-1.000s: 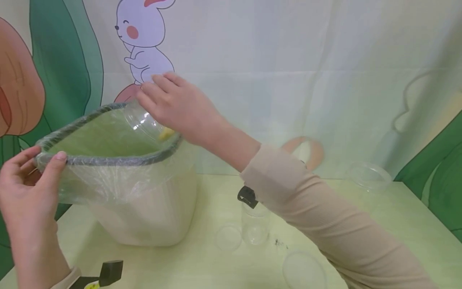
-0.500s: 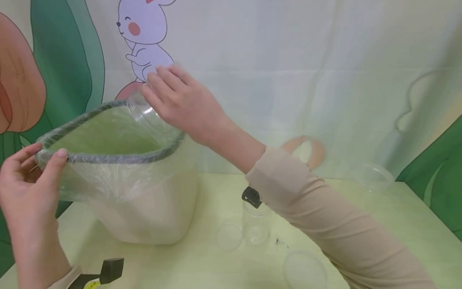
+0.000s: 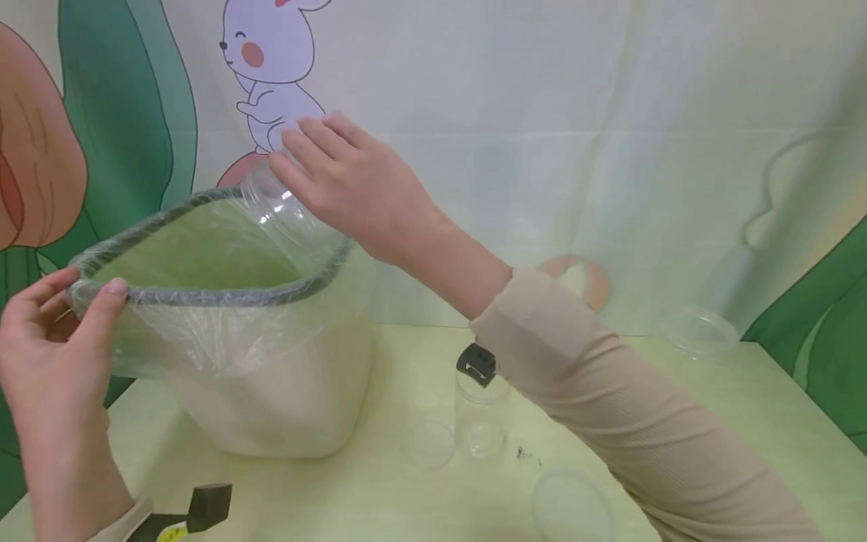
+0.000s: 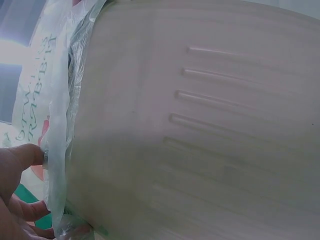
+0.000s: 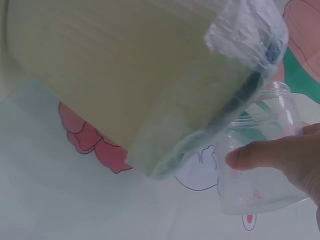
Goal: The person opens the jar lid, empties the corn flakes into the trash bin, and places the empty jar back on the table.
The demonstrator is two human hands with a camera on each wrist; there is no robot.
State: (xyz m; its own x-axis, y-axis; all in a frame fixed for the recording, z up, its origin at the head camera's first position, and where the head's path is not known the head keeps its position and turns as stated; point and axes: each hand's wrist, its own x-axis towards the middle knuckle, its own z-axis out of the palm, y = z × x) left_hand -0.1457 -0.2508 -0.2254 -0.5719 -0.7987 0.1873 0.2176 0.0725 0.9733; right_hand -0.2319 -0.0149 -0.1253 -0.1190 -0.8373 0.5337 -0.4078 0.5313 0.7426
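Note:
My left hand (image 3: 61, 354) pinches the near-left corner of a cream trash bin (image 3: 271, 410), thumb over the grey rim (image 3: 210, 298). A clear plastic liner (image 3: 217, 335) is folded over that rim. In the left wrist view, the fingertips touch the liner's edge (image 4: 57, 125). Over the bin's far-right corner, my right hand (image 3: 359, 188) grips a clear wide-mouth jar (image 3: 271, 202), tipped with its mouth toward the bin. The right wrist view shows the thumb along the side of the jar (image 5: 240, 192), which looks see-through with nothing inside. The hand hides part of the jar in the head view.
A clear jar (image 3: 479, 421) with a flat lid (image 3: 431, 443) beside it stands right of the bin. Dark crumbs (image 3: 524, 454) lie nearby. Another clear lid (image 3: 572, 506) is at the front, and a clear round container (image 3: 698, 331) sits at the back right.
My right hand has risen slightly and shifted right with the jar. The yellow bit seen by the jar and rim a second ago is out of sight. My left hand keeps its place.

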